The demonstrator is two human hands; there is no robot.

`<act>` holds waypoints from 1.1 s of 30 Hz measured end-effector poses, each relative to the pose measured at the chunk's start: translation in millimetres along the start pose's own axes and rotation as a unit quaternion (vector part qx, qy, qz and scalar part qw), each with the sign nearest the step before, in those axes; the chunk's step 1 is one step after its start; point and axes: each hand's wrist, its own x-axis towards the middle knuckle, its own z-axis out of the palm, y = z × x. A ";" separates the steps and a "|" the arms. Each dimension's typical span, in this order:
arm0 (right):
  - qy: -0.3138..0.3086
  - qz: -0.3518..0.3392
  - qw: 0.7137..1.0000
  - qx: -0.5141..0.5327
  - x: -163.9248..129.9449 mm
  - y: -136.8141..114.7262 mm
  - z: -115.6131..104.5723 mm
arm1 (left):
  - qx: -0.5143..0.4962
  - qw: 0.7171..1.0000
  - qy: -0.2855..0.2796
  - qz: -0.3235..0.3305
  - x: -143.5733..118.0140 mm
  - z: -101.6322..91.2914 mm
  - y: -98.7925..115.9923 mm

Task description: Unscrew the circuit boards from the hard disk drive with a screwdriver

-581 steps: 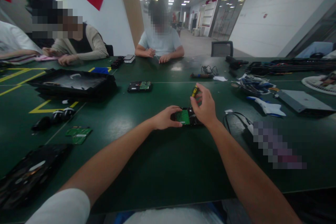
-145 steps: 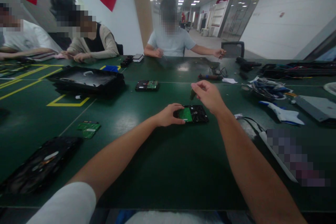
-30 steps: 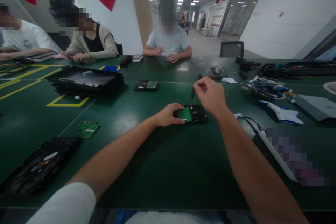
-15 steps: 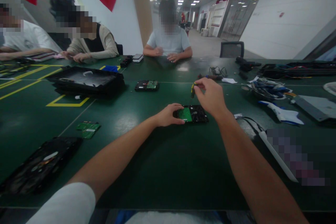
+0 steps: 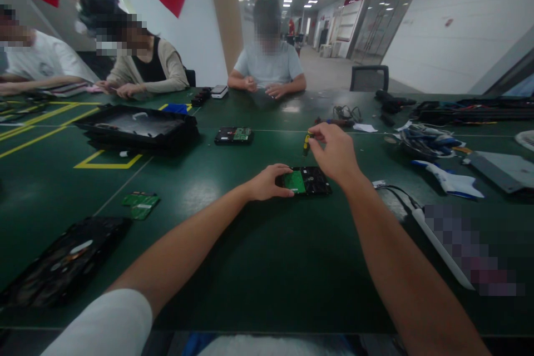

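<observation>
- Black rectangular hard drive with a green circuit board on its upper face: lies flat on the dark green table, centre of the scene, well in from the near edge.
- Left hand: rests on the table at the drive's left end, fingers curled against that end. A bracing touch, not a closed grasp; nothing is lifted.
- Right hand: raised above the far right part of the drive, fingertips pinched on the top of a small screwdriver with a yellow and black handle. The tool stands roughly upright. Its tip is too dark and thin to trace, so contact with the board cannot be confirmed.
- Risk, slipping tip: a fingertip pinch gives little downward force; the bit could jump out of a screw head and scratch the green board.
- Risk, sliding drive: the left hand braces one end only; a sideways push from the tool could turn the drive on the smooth table.
- Risk, lost screw: a freed screw would be hard to spot on the dark surface.
- Nearby, left: loose green circuit board and a black tray beyond it.
- Nearby, far: a second black drive.
- Nearby, right: black cable, close enough for the right forearm to snag.
- Far side: seated person in a pale shirt, hands on own work.
</observation>
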 end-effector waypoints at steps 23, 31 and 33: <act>0.009 0.026 0.999 0.034 -0.1 2.0 1.8 | 0.006 1.000 -0.003 -0.008 -0.3 0.4 -0.2; 0.011 0.011 1.000 0.018 0.0 2.0 1.1 | 0.009 1.000 -0.005 -0.003 -1.0 -0.6 1.2; 0.020 0.023 0.999 0.023 0.0 2.4 1.7 | 0.012 1.000 -0.003 0.002 -0.6 0.2 0.3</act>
